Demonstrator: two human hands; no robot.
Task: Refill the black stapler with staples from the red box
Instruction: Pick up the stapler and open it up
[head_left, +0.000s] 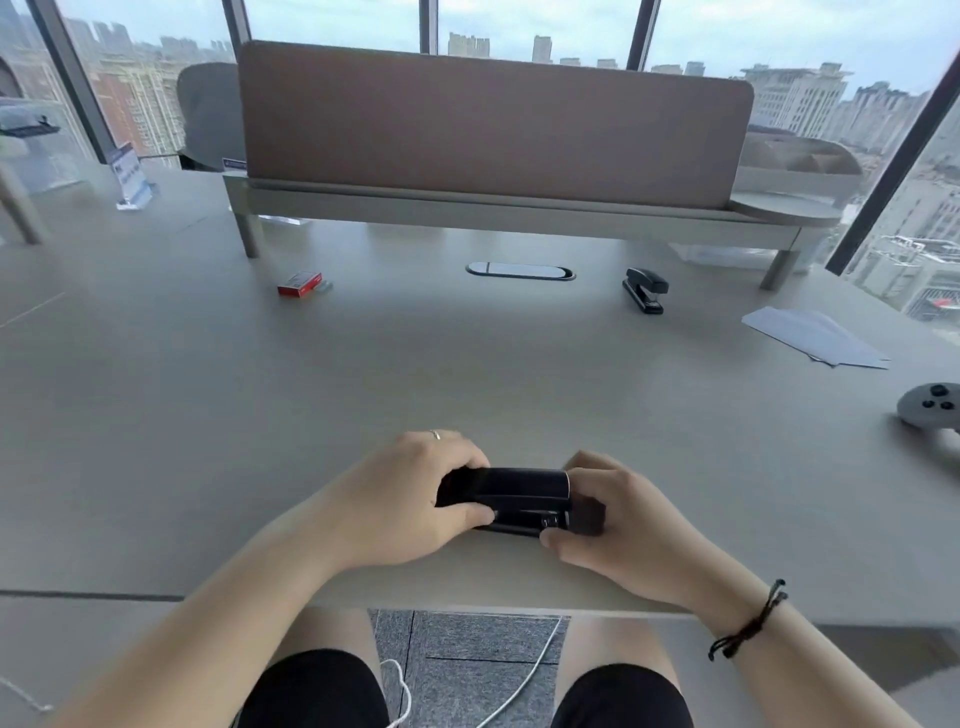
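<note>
A black stapler (524, 491) lies sideways on the desk close to the near edge, held from both ends. My left hand (410, 499) wraps its left end, fingers over the top and thumb along the front. My right hand (623, 519) grips the right end, where a dark block-shaped part (589, 514) sticks out. The red box (300, 283) of staples sits far off on the desk at the back left, with a small pale strip beside it. Whether the stapler's magazine is open is hidden by my fingers.
A second black stapler (645, 289) stands at the back right. White paper sheets (815, 338) lie at the right, and a grey controller (932, 406) near the right edge. A brown divider screen on a raised shelf (493, 208) crosses the back of the desk.
</note>
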